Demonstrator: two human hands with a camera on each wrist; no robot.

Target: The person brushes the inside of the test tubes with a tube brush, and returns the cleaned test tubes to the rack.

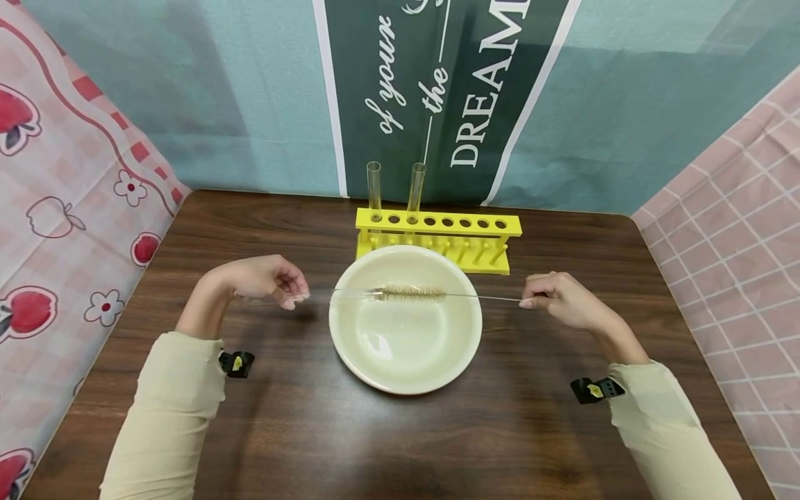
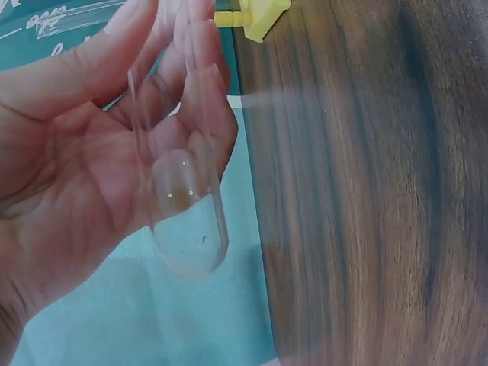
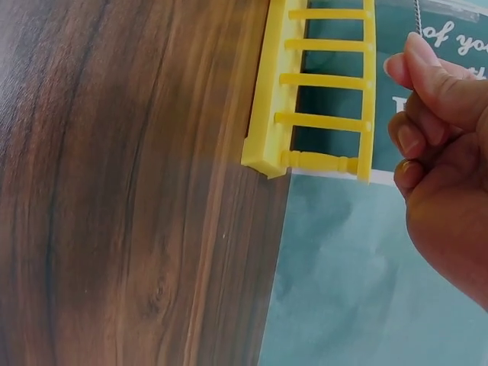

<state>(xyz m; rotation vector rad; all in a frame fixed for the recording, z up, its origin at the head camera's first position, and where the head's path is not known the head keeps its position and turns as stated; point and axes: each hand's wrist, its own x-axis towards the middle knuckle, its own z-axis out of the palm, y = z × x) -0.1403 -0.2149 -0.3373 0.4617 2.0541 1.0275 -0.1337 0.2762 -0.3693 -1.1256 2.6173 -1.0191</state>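
A clear glass test tube [image 1: 350,294] lies sideways in my left hand [image 1: 265,279], held between thumb and fingers. Its rounded closed end [image 2: 191,244] sticks out past the palm in the left wrist view. From the other side, my right hand [image 1: 565,298] pinches the thin twisted wire [image 3: 417,15] of a test tube brush [image 1: 412,293] between thumb and forefinger. The bristles line up with the tube, their left end at its mouth; how far they go in is hard to tell. Both span the air above a cream bowl [image 1: 406,347].
Behind the bowl stands a yellow test tube rack [image 1: 512,226] holding two upright test tubes, one [image 1: 374,184] at its left end and another [image 1: 416,187] nearby. A printed cloth [image 1: 269,90] hangs behind the wooden table [image 1: 300,430]. Patterned cloths flank both sides.
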